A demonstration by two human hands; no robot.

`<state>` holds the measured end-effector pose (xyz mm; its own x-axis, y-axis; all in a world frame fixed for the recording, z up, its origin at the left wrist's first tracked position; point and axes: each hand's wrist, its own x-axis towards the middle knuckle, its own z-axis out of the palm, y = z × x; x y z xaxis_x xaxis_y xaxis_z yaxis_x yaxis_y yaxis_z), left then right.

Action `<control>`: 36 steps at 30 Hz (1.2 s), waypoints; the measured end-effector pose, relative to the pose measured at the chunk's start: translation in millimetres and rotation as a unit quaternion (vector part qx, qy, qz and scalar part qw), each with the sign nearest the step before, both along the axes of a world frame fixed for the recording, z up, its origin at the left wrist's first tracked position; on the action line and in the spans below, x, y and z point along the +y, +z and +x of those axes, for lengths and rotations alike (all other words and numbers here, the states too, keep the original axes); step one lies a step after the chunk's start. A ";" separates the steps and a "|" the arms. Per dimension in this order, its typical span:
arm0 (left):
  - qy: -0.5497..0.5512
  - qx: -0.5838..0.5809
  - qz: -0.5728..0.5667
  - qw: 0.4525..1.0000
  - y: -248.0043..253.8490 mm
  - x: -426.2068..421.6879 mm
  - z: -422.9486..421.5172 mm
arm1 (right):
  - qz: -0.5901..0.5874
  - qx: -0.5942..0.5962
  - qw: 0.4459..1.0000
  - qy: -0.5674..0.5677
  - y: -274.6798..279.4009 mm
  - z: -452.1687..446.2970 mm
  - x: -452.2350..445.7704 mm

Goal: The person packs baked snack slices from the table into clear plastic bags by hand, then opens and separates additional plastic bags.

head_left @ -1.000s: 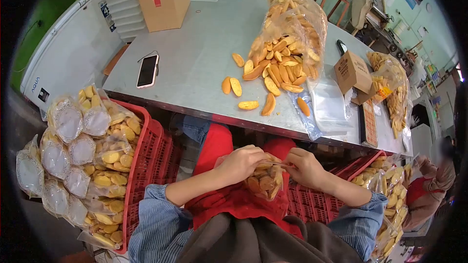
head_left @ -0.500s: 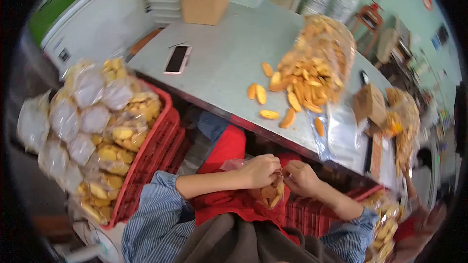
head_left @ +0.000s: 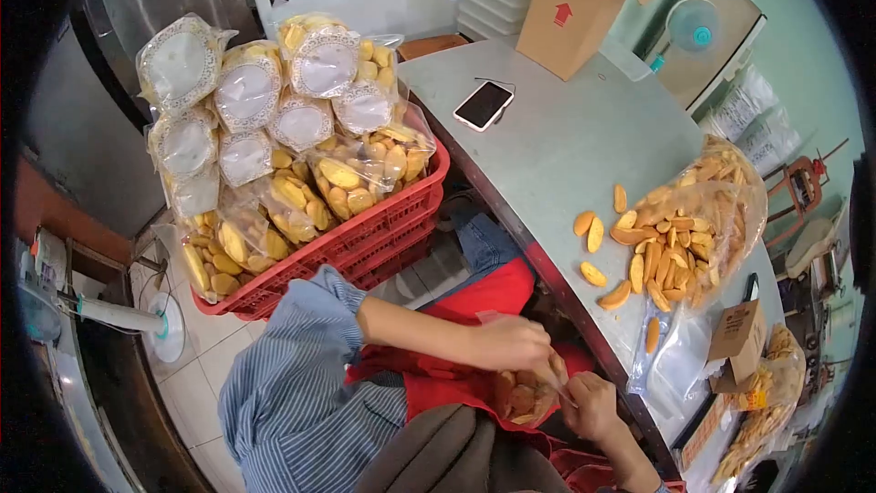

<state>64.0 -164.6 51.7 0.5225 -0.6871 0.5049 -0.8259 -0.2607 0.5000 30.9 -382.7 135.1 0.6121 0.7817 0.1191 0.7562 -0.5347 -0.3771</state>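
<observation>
On the red-clothed lap rests a small clear bag of sliced bread pieces (head_left: 522, 402). My left hand (head_left: 513, 344) is closed round the upper part of this bag. Just right of it, my right hand (head_left: 590, 404) pinches the bag's gathered neck. A large clear bag of bread pieces (head_left: 721, 210) lies on the grey table (head_left: 547, 141), its mouth toward me with loose pieces (head_left: 593, 274) in front. Filled bags with white doily-like lids (head_left: 246, 91) are stacked in a red crate (head_left: 365, 228) at the left.
A phone (head_left: 484, 105) and a cardboard box (head_left: 570, 14) are on the table. Toward its right end lie clear plastic bags (head_left: 680, 351), a small open box (head_left: 737, 338) and another filled bag (head_left: 776, 402). A white fan-like stand (head_left: 164, 327) is on the tiled floor.
The view has swung left, bringing the crate of filled bags nearer the middle. Both hands stay on the small bag; my right hand is now lower than my left.
</observation>
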 end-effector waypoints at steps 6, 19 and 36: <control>0.091 -0.069 0.104 0.988 -15.4 41.1 32.2 | -0.003 -0.008 0.999 -0.047 3.4 -1.0 -6.7; 0.033 -0.017 0.073 0.997 -14.8 26.6 47.3 | 0.005 -0.044 0.995 -0.093 -4.0 -2.7 -8.6; 0.003 -0.318 -0.085 0.944 14.6 -0.6 24.6 | 0.116 0.164 0.959 -0.202 -26.5 -9.9 -14.7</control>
<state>88.6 -165.2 66.3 0.0798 -0.5662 0.8204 -0.9717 -0.2276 -0.0626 20.9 -397.5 108.6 0.8933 0.4494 0.0113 0.3265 -0.6313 -0.7035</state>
